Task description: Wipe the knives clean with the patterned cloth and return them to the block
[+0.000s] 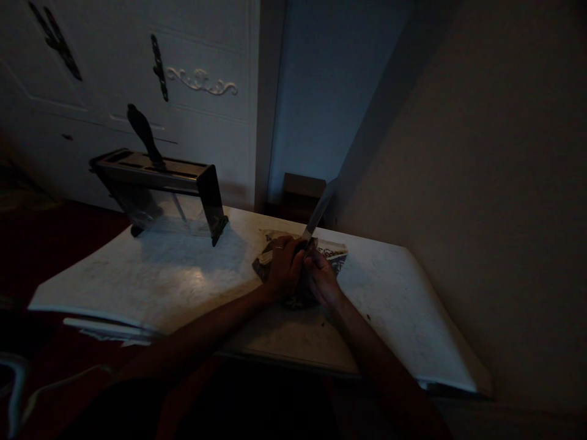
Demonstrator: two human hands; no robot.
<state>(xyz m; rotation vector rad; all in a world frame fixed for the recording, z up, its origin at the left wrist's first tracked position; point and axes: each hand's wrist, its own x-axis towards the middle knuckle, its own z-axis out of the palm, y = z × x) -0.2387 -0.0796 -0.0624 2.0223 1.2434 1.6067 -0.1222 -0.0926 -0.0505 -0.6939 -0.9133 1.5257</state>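
Note:
Near the middle of the table, a knife (320, 208) points up and away to the right, its blade bare. Its handle end runs in under my left hand (285, 269), whose fingers are closed around it. Close against that hand, my right hand (322, 275) has its fingers curled in a pinch by the handle. What the right fingers grip is hidden. Under both hands lies a crumpled cloth (339, 252) with a dark and pale pattern. The dim light hides much of the detail between the hands.
A knife block (204, 177) with see-through sides stands at the table's back left, a black-handled knife (143, 131) upright in it. The white table (394, 293) has small dark specks at right. A wall (499, 183) borders it; a brown box (302, 185) sits behind.

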